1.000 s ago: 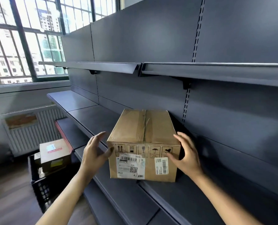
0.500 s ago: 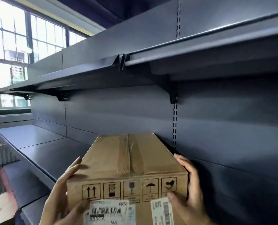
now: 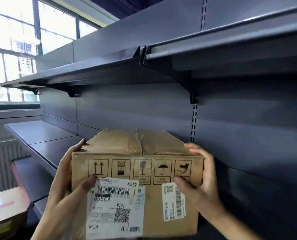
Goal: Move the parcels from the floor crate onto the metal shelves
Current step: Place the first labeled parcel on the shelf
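A brown cardboard parcel [image 3: 135, 149] with handling symbols and two white shipping labels fills the lower middle of the head view. My left hand [image 3: 64, 193] clasps its left side, thumb on the front face. My right hand [image 3: 199, 186] clasps its right side, thumb near the small barcode label. The parcel is over the middle grey metal shelf [image 3: 45, 149], close to the back panel; its underside is hidden, so I cannot tell whether it rests on the shelf. An upper shelf [image 3: 92, 71] runs above it.
Another parcel [image 3: 4, 207] with a white and red label shows at the bottom left edge. A black shelf bracket [image 3: 191, 87] and slotted upright [image 3: 194, 122] stand just right of the box. Windows [image 3: 14, 49] and a radiator [image 3: 0, 163] are at the left.
Both hands went from hovering beside the box to gripping its sides. The view rose and came closer, so the box looks larger and the floor crate has left the frame.
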A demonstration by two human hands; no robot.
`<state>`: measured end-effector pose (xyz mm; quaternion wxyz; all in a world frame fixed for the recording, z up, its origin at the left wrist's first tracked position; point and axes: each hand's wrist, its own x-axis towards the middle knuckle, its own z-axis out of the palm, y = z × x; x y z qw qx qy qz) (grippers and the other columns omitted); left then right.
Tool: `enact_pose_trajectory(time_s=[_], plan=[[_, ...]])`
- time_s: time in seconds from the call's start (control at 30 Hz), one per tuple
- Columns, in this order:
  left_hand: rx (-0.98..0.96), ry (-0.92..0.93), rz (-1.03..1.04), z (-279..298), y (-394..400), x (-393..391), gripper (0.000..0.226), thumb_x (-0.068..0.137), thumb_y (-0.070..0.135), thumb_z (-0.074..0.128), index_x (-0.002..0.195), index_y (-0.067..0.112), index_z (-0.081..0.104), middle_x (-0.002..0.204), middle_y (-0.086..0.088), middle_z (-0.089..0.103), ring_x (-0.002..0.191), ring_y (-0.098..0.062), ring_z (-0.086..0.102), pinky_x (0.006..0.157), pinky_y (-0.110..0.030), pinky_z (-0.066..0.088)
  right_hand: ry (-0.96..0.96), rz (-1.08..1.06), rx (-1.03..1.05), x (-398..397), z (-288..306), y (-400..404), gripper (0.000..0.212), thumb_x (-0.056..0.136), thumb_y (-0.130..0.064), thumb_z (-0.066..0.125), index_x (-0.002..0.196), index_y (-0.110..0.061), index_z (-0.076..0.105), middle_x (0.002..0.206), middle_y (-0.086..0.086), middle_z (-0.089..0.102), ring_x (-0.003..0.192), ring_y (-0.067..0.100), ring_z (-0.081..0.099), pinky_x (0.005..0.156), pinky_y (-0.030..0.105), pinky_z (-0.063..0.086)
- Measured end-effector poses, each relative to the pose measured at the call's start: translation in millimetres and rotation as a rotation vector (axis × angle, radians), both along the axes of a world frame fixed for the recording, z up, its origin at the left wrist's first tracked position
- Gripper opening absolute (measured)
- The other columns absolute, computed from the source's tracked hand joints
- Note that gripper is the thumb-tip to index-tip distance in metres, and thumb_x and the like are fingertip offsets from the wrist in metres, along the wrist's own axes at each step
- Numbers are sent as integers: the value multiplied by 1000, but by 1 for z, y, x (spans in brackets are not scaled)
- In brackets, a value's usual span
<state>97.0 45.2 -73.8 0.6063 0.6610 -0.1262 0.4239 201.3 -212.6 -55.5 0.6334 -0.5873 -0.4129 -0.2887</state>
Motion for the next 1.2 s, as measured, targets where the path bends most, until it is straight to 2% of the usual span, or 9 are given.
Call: enact_pose_trajectory(time_s=[0.1,0.27,0.43,0.57,0.63,0.73,0.8,0.93,1.2], plan=[[43,-47,64,37,1,-33,70,72,10,67,130,42,46,134,12,53,111,-23,59,73,-49,54,9,35,10,-12,24,17,60,63,-28,71,117,-25,46,129,-4,51,127,19,44,109,45,33],[35,-31,216,88,25,-102,70,74,-9,58,132,29,46,117,-5,63,97,-15,64,76,-32,57,56,227,23,-47,71,67,61,60,-29,72,115,-28,46,126,-11,52,123,13,47,105,32,39],[-46,31,362,130,51,-191,67,65,9,61,125,38,50,109,0,69,87,-20,70,63,-34,58,123,502,18,-94,110,128,64,58,-17,77,114,-22,46,127,-1,51,111,27,56,83,53,53],[2,48,559,172,63,-257,65,66,13,64,122,44,50,101,-1,71,81,-27,71,60,-37,59,118,737,-41,-132,153,172,66,66,13,74,114,-21,43,108,-20,61,94,12,66,65,30,59],[11,43,631,194,67,-286,64,65,20,68,120,48,49,96,-1,71,78,-28,71,60,-37,58,80,795,-69,-149,178,190,63,70,17,69,114,-20,42,101,-17,65,88,8,68,64,23,57],[37,28,750,225,69,-323,62,64,32,70,119,51,48,88,-1,69,74,-27,70,62,-37,57,35,826,-76,-173,215,212,61,71,8,72,110,-29,44,107,3,61,90,18,68,71,33,58],[65,9,822,243,69,-343,58,63,40,68,116,54,48,82,3,68,71,-21,70,61,-31,56,15,847,-73,-189,236,225,59,71,4,72,105,-35,44,101,-5,64,87,18,68,74,37,58],[111,-34,909,271,73,-371,41,74,32,64,108,51,52,71,13,66,63,-7,67,55,-20,53,10,1028,-47,-215,271,246,52,75,11,67,102,-26,42,83,-9,69,71,12,71,58,24,57],[169,-37,1011,285,96,-405,37,79,30,58,95,62,53,69,16,68,62,-7,68,53,-18,52,-5,1197,21,-247,283,295,51,76,18,61,101,-20,41,74,-11,70,63,9,68,56,22,55]])
